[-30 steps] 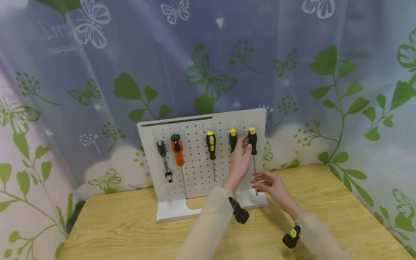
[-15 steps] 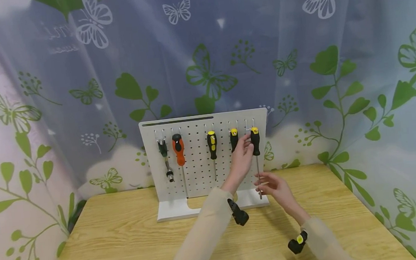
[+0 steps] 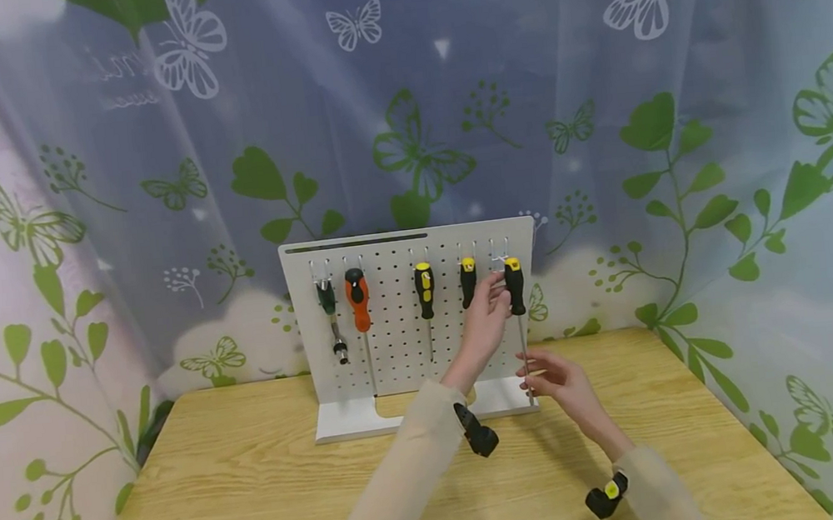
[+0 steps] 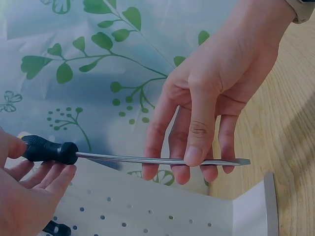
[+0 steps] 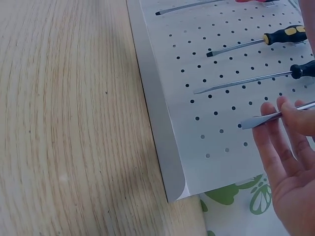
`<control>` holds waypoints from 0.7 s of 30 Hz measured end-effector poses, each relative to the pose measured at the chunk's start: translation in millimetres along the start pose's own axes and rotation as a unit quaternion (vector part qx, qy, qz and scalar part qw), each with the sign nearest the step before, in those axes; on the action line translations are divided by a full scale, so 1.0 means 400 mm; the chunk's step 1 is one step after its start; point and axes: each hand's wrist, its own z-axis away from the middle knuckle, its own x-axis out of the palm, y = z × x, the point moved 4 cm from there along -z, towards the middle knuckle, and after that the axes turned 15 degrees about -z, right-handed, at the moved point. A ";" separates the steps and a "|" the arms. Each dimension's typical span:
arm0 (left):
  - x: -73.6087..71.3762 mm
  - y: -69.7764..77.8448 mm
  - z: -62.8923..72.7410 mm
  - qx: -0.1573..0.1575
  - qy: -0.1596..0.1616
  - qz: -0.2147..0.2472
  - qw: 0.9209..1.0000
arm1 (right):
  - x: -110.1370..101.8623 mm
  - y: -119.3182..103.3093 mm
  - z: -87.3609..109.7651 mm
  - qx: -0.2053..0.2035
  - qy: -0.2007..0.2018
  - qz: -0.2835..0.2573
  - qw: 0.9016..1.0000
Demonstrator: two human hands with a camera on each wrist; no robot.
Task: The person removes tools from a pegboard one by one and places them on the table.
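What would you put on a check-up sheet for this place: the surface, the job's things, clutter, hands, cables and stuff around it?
Surface: pale wood-grain tabletop, with a white perforated board standing on it.
Job's things: black screwdriver with a yellow top and flat-tipped metal shaft, held near the board's right edge. Hanging on the board: green-and-black tool with a shiny metal end, orange-and-black screwdriver, yellow-and-black screwdriver, second yellow-topped black screwdriver.
Clutter: nothing seen.
Hands: left hand holds the handle; right hand pinches the shaft.
Cables: nothing seen.
Surroundings: blue-and-white hanging sheet printed with green leaves and butterflies, behind and beside the table.
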 end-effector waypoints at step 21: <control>-0.017 0.015 0.038 0.001 -0.014 0.034 0.999 | 0.017 -0.024 0.048 -0.010 -0.024 -0.021 0.999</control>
